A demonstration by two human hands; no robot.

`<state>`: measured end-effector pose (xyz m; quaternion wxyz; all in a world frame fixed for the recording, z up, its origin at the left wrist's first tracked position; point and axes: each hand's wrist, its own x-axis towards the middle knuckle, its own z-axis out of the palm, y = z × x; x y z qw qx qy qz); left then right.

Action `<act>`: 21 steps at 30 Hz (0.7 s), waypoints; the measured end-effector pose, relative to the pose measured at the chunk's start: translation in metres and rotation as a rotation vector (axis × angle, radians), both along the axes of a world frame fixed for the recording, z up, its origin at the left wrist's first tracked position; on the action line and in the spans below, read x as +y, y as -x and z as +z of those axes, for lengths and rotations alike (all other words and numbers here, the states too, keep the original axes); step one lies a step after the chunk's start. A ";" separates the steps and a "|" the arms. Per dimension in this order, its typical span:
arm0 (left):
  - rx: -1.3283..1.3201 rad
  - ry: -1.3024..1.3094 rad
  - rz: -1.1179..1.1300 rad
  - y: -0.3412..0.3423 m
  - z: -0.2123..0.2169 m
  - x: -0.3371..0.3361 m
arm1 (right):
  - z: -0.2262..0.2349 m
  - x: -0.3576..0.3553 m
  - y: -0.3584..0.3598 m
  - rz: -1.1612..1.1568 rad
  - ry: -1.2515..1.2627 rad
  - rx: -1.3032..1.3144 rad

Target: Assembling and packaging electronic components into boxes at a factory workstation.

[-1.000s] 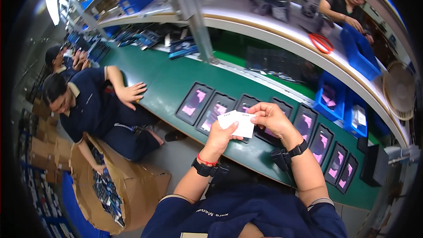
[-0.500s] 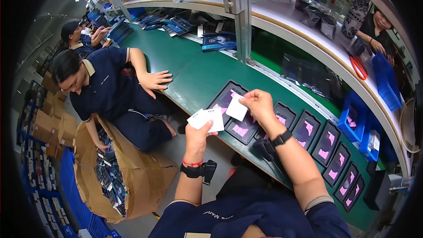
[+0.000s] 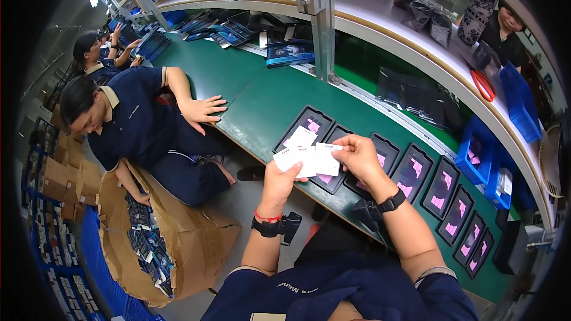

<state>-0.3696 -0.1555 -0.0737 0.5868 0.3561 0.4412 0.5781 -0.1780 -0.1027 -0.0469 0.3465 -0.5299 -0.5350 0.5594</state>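
My left hand (image 3: pixel 282 183) grips a few white cards (image 3: pixel 288 161), fanned out, with the thumb on top. Between the thumb and fingers of my right hand (image 3: pixel 360 157) is another white card (image 3: pixel 326 161), its left edge meeting the fanned ones. Just beyond, one more white card (image 3: pixel 302 136) appears to lie on the leftmost black tray (image 3: pixel 321 117), partly covered by the fanned cards. Both hands are above the near edge of the green table. From there a row of black trays with pink pieces (image 3: pixel 412 172) runs to the right.
To the left, a co-worker (image 3: pixel 128 113) rests one hand on the table and reaches into a large cardboard box (image 3: pixel 196 232) of packages. Dark blue packages (image 3: pixel 289 53) lie along the back. A metal post (image 3: pixel 323 30) and white shelf (image 3: pixel 380 18) stand behind; blue bins (image 3: pixel 474 148) are at right.
My right hand has shifted slightly right and down, bringing its card to the fanned ones. A white card now shows on the leftmost tray. My left hand has moved a little right.
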 end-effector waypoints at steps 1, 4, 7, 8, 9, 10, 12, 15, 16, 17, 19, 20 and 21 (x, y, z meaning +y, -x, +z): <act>0.064 0.001 0.036 -0.002 0.001 0.001 | -0.004 -0.001 -0.007 -0.053 0.013 -0.054; 0.067 -0.012 0.046 -0.008 0.007 0.003 | -0.038 -0.007 -0.022 -0.096 -0.770 -0.649; 0.080 -0.036 -0.053 -0.024 0.006 0.000 | 0.000 -0.026 -0.014 -0.108 -0.504 -0.353; 0.040 -0.069 -0.104 -0.033 0.006 -0.001 | 0.002 -0.029 -0.015 -0.036 -0.260 -0.098; 0.033 -0.063 -0.140 -0.043 0.007 -0.003 | 0.000 -0.032 -0.020 -0.045 -0.259 -0.099; 0.042 -0.064 -0.146 -0.050 0.003 -0.002 | -0.004 -0.032 -0.027 -0.054 -0.217 0.010; 0.054 -0.068 -0.159 -0.060 0.002 -0.001 | -0.005 -0.032 -0.050 -0.131 -0.230 -0.146; -0.159 0.015 -0.088 -0.068 0.011 -0.002 | -0.002 -0.034 -0.077 -0.212 -0.195 -0.394; -0.110 0.033 -0.158 -0.072 0.014 -0.002 | -0.004 -0.038 -0.081 -0.240 -0.406 -0.547; -0.060 0.051 -0.229 -0.077 0.016 -0.002 | -0.006 -0.044 -0.083 -0.266 -0.616 -0.703; -0.024 0.070 -0.262 -0.091 0.016 -0.006 | -0.008 -0.053 -0.084 -0.339 -0.724 -0.601; 0.031 0.045 -0.302 -0.100 0.014 -0.009 | -0.003 -0.057 -0.084 -0.269 -0.562 -0.453; 0.085 0.019 -0.344 -0.109 0.011 -0.012 | 0.004 -0.062 -0.084 -0.202 -0.401 -0.302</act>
